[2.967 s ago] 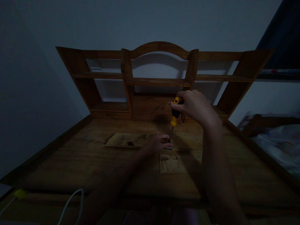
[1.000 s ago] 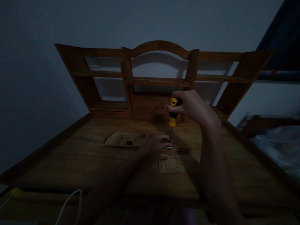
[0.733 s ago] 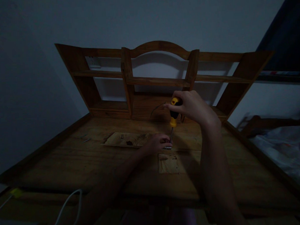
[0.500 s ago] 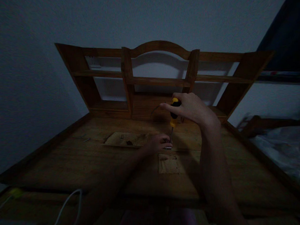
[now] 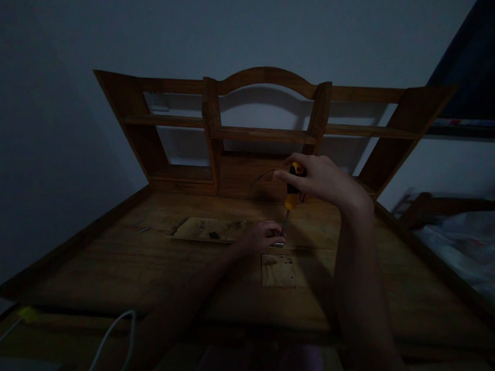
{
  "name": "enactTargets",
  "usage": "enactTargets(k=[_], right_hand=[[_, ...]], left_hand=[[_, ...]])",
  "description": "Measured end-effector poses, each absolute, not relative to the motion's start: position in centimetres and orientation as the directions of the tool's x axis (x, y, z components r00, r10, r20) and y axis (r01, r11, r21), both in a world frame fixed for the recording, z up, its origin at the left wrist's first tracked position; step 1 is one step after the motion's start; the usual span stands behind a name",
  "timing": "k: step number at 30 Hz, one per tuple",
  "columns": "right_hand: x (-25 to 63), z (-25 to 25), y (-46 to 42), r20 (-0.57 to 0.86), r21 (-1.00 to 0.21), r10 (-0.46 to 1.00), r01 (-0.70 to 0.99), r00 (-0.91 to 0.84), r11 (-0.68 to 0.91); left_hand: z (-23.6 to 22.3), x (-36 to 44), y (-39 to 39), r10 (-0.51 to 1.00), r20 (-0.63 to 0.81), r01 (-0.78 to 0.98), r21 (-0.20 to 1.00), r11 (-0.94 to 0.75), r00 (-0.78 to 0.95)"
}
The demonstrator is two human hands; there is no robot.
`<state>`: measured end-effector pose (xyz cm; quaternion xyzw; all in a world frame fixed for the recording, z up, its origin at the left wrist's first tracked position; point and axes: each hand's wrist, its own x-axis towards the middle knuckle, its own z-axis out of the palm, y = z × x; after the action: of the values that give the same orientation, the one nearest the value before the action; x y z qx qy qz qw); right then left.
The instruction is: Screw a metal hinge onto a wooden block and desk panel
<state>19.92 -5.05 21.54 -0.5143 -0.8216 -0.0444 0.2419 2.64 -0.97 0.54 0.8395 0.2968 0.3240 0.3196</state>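
Note:
My right hand (image 5: 323,179) is wrapped over the top of a screwdriver (image 5: 290,201) with a yellow and black handle. The screwdriver leans to the right, its shaft running down to the fingertips of my left hand (image 5: 261,237). Those fingers are closed on a small shiny metal piece (image 5: 279,244) low over the desk. Its exact kind is hidden by the fingers and the dim light. Behind the left hand lies a long flat wooden board (image 5: 208,230). A smaller square wooden piece (image 5: 278,270) lies nearer to me.
A wooden desk (image 5: 123,262) fills the lower view, with a shelf unit (image 5: 265,133) along its back against the wall. Small thin metal bits (image 5: 143,230) lie at the left. A white cable (image 5: 110,339) loops at the front left edge. Plastic-wrapped stuff (image 5: 464,258) is at right.
My right hand and the screwdriver's handle have shifted slightly right, so the screwdriver tilts more. The left hand stays nearly in place on the metal piece.

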Motion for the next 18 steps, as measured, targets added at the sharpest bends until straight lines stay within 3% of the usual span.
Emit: enactTargets(k=[4, 18], right_hand=[[20.25, 21.66, -4.93, 0.407, -0.208, 0.844, 0.865, -0.348, 0.457], [20.17, 21.93, -5.52, 0.434, -0.156, 0.832, 0.88, -0.346, 0.448]], left_hand=[[0.77, 2.71, -1.03, 0.706, 0.356, 0.305, 0.718, -0.626, 0.612], [0.72, 2.77, -1.07, 0.706, 0.352, 0.265, 0.751, -0.605, 0.614]])
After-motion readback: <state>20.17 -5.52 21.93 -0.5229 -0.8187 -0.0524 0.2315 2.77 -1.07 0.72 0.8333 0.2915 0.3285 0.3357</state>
